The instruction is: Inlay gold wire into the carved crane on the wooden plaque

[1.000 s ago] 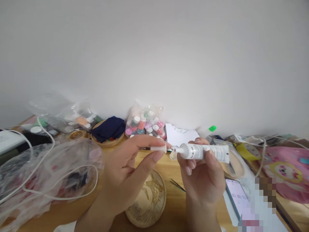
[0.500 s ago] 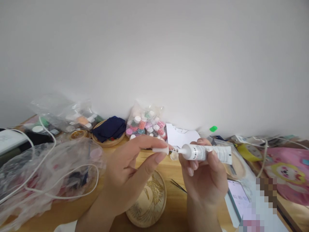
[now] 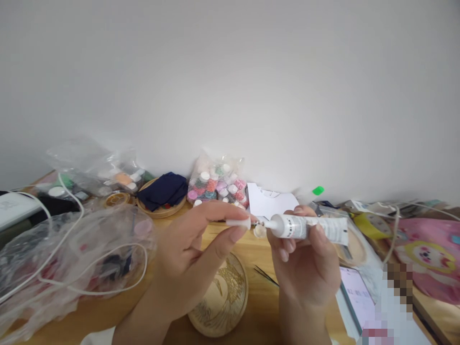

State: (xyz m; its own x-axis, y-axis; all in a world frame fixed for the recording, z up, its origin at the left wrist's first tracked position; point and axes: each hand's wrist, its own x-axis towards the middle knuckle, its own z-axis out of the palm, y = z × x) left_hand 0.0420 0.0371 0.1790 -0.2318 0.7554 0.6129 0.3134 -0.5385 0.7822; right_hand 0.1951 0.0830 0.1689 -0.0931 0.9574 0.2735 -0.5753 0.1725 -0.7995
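Observation:
My left hand (image 3: 194, 254) pinches a slim white cap (image 3: 237, 223) between thumb and forefinger, held level with its tip pointing right. My right hand (image 3: 305, 261) is wrapped round a white glue tube (image 3: 309, 226) lying sideways, its nozzle aimed left at the cap. A small pale round piece (image 3: 259, 232) sits just under the nozzle, at my right fingertips. Cap and nozzle are a short gap apart above the wooden table (image 3: 258, 292).
A carved wooden disc (image 3: 221, 302) lies below my hands, thin tweezers (image 3: 265, 276) beside it. A bag of bead jars (image 3: 217, 184) and a hoop with navy cloth (image 3: 161, 191) stand at the back. Plastic bags and white cable (image 3: 72, 249) fill the left; a phone (image 3: 354, 297) and pink pouch (image 3: 427, 254) the right.
Both hands with cap and tube drifted slightly to the right; the gap between cap and nozzle stayed about the same.

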